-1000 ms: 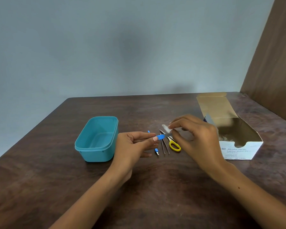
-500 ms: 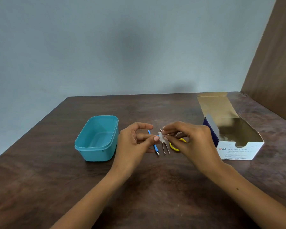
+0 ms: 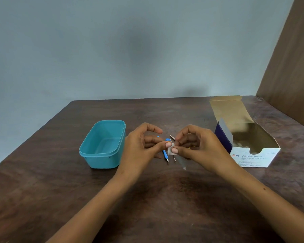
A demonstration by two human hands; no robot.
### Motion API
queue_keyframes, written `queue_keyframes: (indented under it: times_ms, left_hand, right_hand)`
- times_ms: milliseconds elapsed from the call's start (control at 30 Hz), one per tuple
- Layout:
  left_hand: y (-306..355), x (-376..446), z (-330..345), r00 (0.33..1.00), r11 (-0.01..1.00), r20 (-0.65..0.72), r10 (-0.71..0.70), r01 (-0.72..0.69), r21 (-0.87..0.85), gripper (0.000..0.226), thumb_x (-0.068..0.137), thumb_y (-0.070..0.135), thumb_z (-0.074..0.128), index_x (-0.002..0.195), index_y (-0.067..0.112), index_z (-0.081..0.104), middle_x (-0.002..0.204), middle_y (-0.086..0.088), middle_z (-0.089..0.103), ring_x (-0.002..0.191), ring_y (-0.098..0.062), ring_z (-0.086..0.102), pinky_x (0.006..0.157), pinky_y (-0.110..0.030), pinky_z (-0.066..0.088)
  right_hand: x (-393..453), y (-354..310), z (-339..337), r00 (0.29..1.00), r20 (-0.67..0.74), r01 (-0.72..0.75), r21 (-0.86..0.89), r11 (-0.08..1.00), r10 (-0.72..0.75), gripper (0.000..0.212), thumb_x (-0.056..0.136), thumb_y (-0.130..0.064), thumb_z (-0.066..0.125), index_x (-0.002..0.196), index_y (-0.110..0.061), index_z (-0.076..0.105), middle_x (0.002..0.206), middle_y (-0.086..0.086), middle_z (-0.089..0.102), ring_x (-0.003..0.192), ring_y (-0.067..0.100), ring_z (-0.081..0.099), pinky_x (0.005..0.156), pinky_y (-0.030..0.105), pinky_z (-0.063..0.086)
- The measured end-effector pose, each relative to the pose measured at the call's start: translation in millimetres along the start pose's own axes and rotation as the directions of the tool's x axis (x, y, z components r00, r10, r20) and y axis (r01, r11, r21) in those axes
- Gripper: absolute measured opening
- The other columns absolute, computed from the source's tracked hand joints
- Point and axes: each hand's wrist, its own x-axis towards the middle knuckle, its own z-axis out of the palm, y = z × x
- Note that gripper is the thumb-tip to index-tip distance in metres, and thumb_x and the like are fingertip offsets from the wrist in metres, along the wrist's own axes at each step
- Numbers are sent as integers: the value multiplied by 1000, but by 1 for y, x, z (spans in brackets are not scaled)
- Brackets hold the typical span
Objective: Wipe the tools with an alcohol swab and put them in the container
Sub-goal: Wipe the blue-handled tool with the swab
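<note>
Wiping underway: left hand (image 3: 139,146) pinches blue-handled tool (image 3: 167,140), right hand (image 3: 197,146) pinches swab (image 3: 170,149); container (image 3: 102,144) empty, other tools on worktop (image 3: 60,190) unwiped.

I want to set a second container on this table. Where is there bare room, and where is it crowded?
Bare table lies left of the teal container, behind it toward the wall, and in front between the forearms. Crowded: the gap between the container and the alcohol swab box, holding both hands and the small tools.

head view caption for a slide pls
Both hands wipe a nail file with a swab beside the teal container.
</note>
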Motion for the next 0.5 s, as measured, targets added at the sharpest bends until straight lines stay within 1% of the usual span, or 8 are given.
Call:
queue_keyframes:
  times_ms: [67, 100, 167, 200, 267, 367, 433, 500]
  left_hand:
    - [-2, 0, 2, 997, 995, 9, -73, 73, -60, 42, 63, 16, 81, 98, 6, 59, 77, -7, 76, 71, -15, 73, 56, -26, 58]
    - [-4, 0, 3, 993, 990, 28, -113, 115, -86, 43, 61, 16, 82, 96, 6, 60, 76, -7, 76, 72, -16, 73, 57, -27, 58]
    - [-8, -1, 6, 982, 977, 78, -173, 181, -113, 35, 63, 12, 83, 90, 7, 62, 75, -9, 76, 71, -19, 73, 58, -29, 58]
    - [-9, -2, 8, 977, 973, 105, -186, 198, -119, 28, 66, 9, 81, 88, 7, 64, 75, -11, 75, 70, -19, 72, 59, -30, 59]
    - [-10, -3, 10, 972, 970, 145, -185, 204, -129, 17, 72, 5, 77, 86, 3, 67, 77, -16, 74, 68, -20, 70, 61, -30, 59]
    - [-12, -4, 10, 976, 971, 129, -174, 192, -144, 11, 75, 3, 74, 85, 4, 69, 77, -17, 73, 67, -20, 70, 63, -30, 59]
    - [-13, -4, 10, 982, 977, 99, -161, 173, -125, 9, 74, 2, 75, 81, 7, 70, 74, -16, 73, 67, -21, 69, 64, -31, 59]
    - [-15, -3, 10, 989, 990, 72, -127, 131, -58, 12, 74, 2, 76, 75, 12, 71, 68, -11, 72, 65, -20, 69, 65, -34, 59]
  right_hand:
    - [-1, 0, 0, 996, -57, -60, 180, 982, 71, 26, 70, -13, 79, 89, -10, 63, 82, 2, 74, 76, 8, 71, 68, 20, 57]
    - [-1, 0, 0, 991, -81, -82, 281, 956, 109, 24, 70, -10, 78, 88, -9, 61, 82, 3, 74, 75, 10, 71, 67, 21, 58]
    - [-1, 1, 2, 979, -112, -103, 445, 889, 170, 23, 71, -4, 77, 86, -9, 59, 81, 7, 74, 71, 12, 71, 62, 22, 56]
    - [-1, 1, 3, 973, -128, -106, 492, 864, 192, 24, 71, -2, 76, 85, -10, 58, 81, 10, 74, 69, 12, 70, 59, 20, 55]
    - [-2, 0, 5, 963, -157, -103, 540, 835, 221, 27, 71, -1, 76, 87, -10, 56, 80, 9, 74, 68, 11, 70, 57, 18, 54]
    - [-2, -1, 7, 952, -163, -118, 583, 804, 259, 32, 71, -1, 76, 94, -7, 55, 77, 6, 75, 70, 11, 71, 59, 19, 55]
    - [-2, 0, 7, 940, -152, -159, 598, 785, 306, 38, 69, -4, 78, 99, -8, 55, 82, 7, 76, 74, 12, 72, 64, 23, 57]
    - [-2, 1, 8, 924, -152, -203, 584, 786, 352, 47, 65, -7, 81, 103, -12, 54, 84, 8, 76, 77, 16, 73, 70, 28, 58]
